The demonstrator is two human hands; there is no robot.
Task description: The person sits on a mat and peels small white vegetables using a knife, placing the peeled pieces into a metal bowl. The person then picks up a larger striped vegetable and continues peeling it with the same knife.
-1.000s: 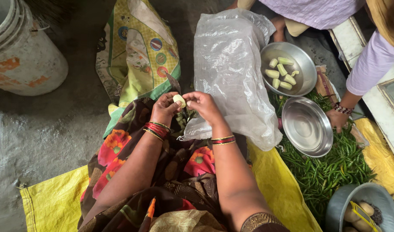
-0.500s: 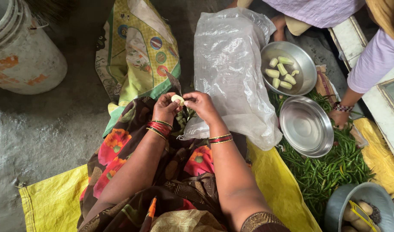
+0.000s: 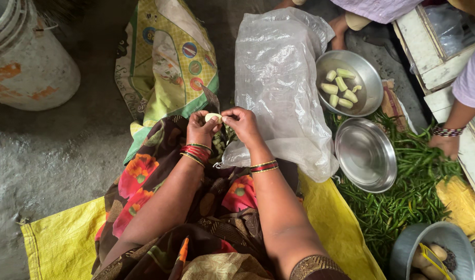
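A pale, rounded vegetable piece [image 3: 212, 117] sat pinched between the two hands, held up over the person's lap just in front of a dark upright blade [image 3: 211, 99]. The left hand [image 3: 200, 129] curled around it from below, fingers closed and thumb pressed against the piece; red and gold bangles ringed that wrist. The right hand [image 3: 242, 123] met it from the other side, its fingertips closed on the same piece, a red and gold bangle on its wrist too. Both forearms reached forward over a floral cloth [image 3: 144, 192] of brown, red and orange that covered the knees, with a yellow sack [image 3: 61, 243] spread beneath.

Just beyond the hands lay a crumpled clear plastic bag [image 3: 279, 88], and to its left a printed yellow-green sack [image 3: 167, 67]. To the right of the plastic bag stood a steel bowl [image 3: 369, 83] holding several pale peeled pieces [image 3: 341, 88], and nearer the person an empty steel bowl [image 3: 366, 155]. A heap of green chillies [image 3: 408, 197] spread around and under those bowls. At the lower right corner a grey bowl [image 3: 455, 238] held brownish tubers and a yellow-handled tool.

A white bucket [image 3: 25, 62] with orange stains stood at the upper left on the grey floor. Another person's hand [image 3: 447, 145], bangled, rested on the chillies at the right edge
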